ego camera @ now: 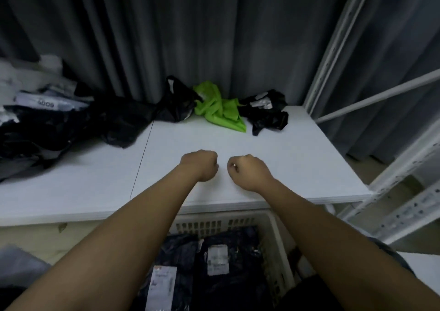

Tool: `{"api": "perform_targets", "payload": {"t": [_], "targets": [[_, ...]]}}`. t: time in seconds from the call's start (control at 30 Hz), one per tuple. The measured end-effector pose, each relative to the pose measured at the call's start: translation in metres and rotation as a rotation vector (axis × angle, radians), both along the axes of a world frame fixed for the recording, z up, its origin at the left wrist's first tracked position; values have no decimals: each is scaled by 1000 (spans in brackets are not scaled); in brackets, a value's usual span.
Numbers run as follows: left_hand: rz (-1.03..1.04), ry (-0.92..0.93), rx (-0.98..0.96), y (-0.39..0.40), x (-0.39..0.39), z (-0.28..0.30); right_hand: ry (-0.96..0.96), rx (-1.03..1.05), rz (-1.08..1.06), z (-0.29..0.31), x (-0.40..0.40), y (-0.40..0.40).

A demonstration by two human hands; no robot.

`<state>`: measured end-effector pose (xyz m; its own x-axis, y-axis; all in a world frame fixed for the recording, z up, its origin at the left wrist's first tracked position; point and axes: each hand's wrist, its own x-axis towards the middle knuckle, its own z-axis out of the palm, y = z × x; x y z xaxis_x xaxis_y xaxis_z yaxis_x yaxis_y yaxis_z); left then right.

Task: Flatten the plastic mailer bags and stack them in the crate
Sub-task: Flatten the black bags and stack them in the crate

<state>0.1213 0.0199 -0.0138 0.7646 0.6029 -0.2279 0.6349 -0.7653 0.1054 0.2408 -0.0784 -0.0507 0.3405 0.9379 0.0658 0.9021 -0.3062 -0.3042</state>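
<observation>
Beyond the curled fingers, along the far edge of the white table (273, 168), lay the unprocessed stock: a large heap of black and grey mailer bags (47, 125) far out to the left of the left hand's fingers, then a crumpled black bag (176, 103), a crumpled green bag (219, 110) and a smaller black bag (266, 110) in a row against the grey curtain (166, 25). All were well apart from both hands. On the near side of the fingers and below the table edge stood the pale slatted crate (273, 234), holding flattened dark bags (228, 251) with white labels uppermost.

Judgement: the work stood between bags. Some were stacked in the crate and none was in hand, so the step due was fetching the next crumpled bag. That move calls for a forward reach across the bare table, the green or a neighbouring black bag being nearest, then drawing it to the open surface for smoothing.

The left hand (201, 165) and right hand (247, 171) hovered or rested side by side over the table centre, near each other but apart. Both sets of fingers were curled into loose fists, gripping nothing. A small ring (234, 165) showed on the right hand. Whether the knuckles touched the table could not be determined.
</observation>
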Motion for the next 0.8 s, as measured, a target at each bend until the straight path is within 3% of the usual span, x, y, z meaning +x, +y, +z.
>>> {"api": "perform_targets", "payload": {"t": [0.13,0.3,0.5,0.8], "targets": [[-8,-170,49,9,57,9,-11,51,-169,5,59,11],[-30,-277,88,22,128,1,113,187,-323,-11,137,34],[-61,-365,57,49,208,-20,32,361,-511,-31,217,65],[4,-464,49,81,261,-49,67,102,-546,-51,280,105]]}}
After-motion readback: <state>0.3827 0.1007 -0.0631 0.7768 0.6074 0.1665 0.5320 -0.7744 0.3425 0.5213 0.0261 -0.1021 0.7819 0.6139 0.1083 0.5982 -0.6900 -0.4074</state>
